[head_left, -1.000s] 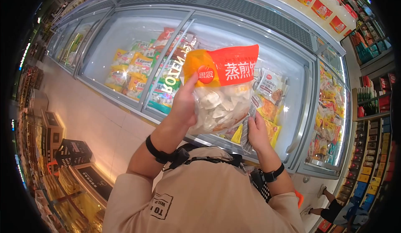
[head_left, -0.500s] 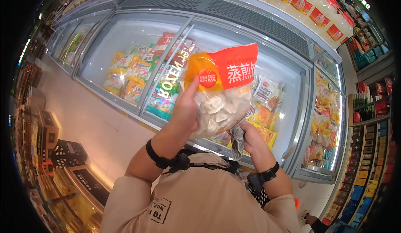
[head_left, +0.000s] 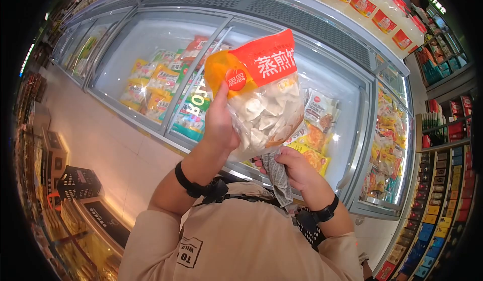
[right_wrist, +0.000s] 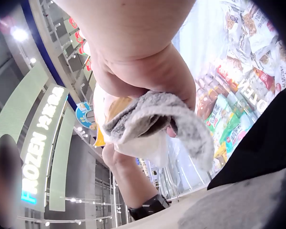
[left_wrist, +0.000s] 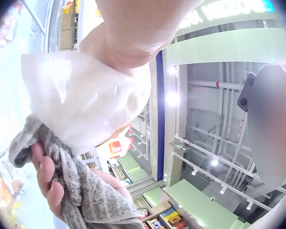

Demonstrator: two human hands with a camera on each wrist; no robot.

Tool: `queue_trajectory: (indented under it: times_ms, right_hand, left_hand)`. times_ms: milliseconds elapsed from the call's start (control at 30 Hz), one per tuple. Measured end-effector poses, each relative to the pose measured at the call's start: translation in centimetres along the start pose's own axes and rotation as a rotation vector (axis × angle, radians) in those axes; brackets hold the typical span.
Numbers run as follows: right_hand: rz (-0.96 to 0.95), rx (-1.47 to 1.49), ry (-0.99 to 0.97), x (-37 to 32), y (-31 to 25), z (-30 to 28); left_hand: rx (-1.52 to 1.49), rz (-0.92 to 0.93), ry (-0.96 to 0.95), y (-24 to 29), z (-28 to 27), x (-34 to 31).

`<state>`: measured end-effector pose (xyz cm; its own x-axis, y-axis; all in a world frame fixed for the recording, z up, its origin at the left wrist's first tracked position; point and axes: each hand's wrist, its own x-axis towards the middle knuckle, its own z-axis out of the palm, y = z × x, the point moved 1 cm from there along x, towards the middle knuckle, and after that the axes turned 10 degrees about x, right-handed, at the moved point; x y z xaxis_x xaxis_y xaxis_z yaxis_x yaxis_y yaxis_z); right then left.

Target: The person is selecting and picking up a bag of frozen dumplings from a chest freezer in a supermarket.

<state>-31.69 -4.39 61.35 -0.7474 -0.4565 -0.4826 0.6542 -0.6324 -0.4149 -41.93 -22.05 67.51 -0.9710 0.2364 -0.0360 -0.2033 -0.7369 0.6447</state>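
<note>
A large clear bag of frozen dumplings (head_left: 266, 110) with a red and orange top is held up, tilted, over the chest freezer. My left hand (head_left: 221, 122) grips its left side, thumb lying on the orange part of the front. Just below the bag's lower end, my right hand (head_left: 302, 170) holds a crumpled grey towel (head_left: 275, 178) between thumb and fingers. In the left wrist view the towel (left_wrist: 76, 176) hangs down from those fingers, its upper end right at the bag (left_wrist: 86, 100). Folds of the towel (right_wrist: 157, 119) cover part of the right hand in the right wrist view.
Inside the glass-topped freezer (head_left: 347, 130) lie several bags of frozen food (head_left: 163, 82). Large jugs with red labels (head_left: 362, 4) line the shelf above it. A black basket (head_left: 78, 182) stands on the floor at left, and packed shelves (head_left: 432, 205) run along the right.
The bag has shifted up and left in the head view with my left hand. My right hand has brought the towel leftward, under the bag's lower end.
</note>
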Motion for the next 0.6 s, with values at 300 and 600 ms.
queue_trajectory:
  times_ms: [300, 600]
  right_hand:
    - [-0.501, -0.127, 0.34, -2.7, -1.8, -3.3]
    - [-0.523, -0.22, 0.14, -0.8, -1.8, 2.1]
  left_hand:
    - [0.271, 0.027, 0.154, -0.2, 0.4, -1.4]
    - [0.712, 0.094, 0.156, -4.3, 1.0, -2.4]
